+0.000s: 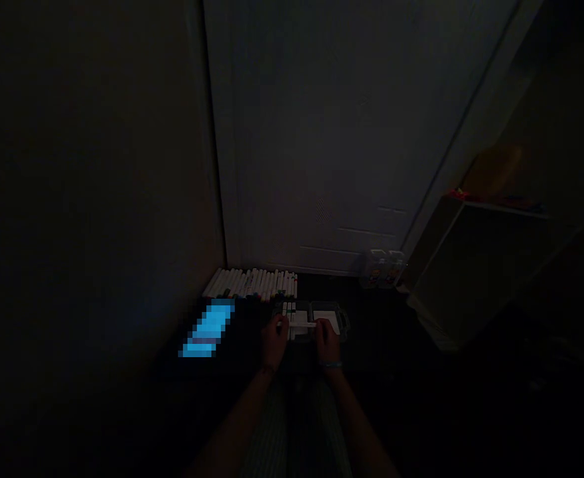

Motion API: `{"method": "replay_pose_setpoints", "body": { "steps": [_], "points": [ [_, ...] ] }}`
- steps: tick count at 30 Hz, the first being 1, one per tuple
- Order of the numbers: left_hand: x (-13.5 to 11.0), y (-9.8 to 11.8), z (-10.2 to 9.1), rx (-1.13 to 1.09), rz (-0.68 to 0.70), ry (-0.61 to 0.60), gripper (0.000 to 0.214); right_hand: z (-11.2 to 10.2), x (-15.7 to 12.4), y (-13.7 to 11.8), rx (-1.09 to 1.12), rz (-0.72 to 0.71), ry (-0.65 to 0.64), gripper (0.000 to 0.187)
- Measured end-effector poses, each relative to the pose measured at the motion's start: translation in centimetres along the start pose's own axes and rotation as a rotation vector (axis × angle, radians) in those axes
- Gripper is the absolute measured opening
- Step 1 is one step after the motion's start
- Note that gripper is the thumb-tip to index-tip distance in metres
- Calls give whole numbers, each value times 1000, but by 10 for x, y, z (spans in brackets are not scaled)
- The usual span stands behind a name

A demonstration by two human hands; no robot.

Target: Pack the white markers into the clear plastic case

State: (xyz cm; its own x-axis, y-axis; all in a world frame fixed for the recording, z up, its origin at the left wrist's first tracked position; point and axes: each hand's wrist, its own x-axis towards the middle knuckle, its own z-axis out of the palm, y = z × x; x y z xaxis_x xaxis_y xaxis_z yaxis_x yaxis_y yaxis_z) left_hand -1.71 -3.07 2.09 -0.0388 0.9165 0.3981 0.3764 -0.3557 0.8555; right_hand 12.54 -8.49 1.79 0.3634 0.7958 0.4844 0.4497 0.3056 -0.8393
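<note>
Marker (302, 324) first: where is it?

White, and lying crosswise over the clear plastic case (344, 323), right between my two hands.

Where are your hands?

My left hand (275, 335) is over the left end of the case, and my right hand (328, 340) is over its middle, both near the front edge.

And your fingers (322, 326)?

Curled forward and bunched, not spread. It's too dim for me to tell whether they're pinching the marker.

What's in the case?

Its left compartment holds more white markers (290, 309), side by side. Its right compartment holds a flat white sheet (324, 315).

What's around it?

Behind the case, a long row of white markers (249, 284) lies side by side along the foot of a white panelled door (322, 146). Left of the case is a blue-lit screen (207, 328), too pixelated to make out. Behind it and to the right stand two clear plastic packs (381, 269), and farther right there's a white shelf unit (476, 279). Nearer me than the case are my striped trousers (296, 425).
</note>
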Motion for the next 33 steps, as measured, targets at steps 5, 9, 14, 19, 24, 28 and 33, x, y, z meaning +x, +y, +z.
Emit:
{"method": "replay_pose_setpoints", "body": {
  "steps": [5, 9, 14, 19, 24, 28, 33],
  "points": [
    [0, -2, 0, -8, 17, -22, 30, 0, -1, 2, 5, -16, -13, 28],
    [0, -1, -1, 11, 19, -27, 30, 1, -1, 4, 9, -5, -14, 28],
    [0, 2, -1, 14, -7, -14, 31, 1, 0, 3, 8, -3, -1, 29],
    [0, 3, -2, 4, -10, -25, 32, 1, 0, 4, -4, -1, -2, 29],
    [0, 6, -3, 11, -8, -18, 31, 1, 0, 3, -5, 7, 8, 31],
    [0, 5, -3, 23, -13, -9, 31, 1, 0, 3, -9, 9, 0, 30],
    [0, 4, -2, -1, -6, -27, 30, 1, 0, 4, -2, 2, -1, 29]
  ]
}}
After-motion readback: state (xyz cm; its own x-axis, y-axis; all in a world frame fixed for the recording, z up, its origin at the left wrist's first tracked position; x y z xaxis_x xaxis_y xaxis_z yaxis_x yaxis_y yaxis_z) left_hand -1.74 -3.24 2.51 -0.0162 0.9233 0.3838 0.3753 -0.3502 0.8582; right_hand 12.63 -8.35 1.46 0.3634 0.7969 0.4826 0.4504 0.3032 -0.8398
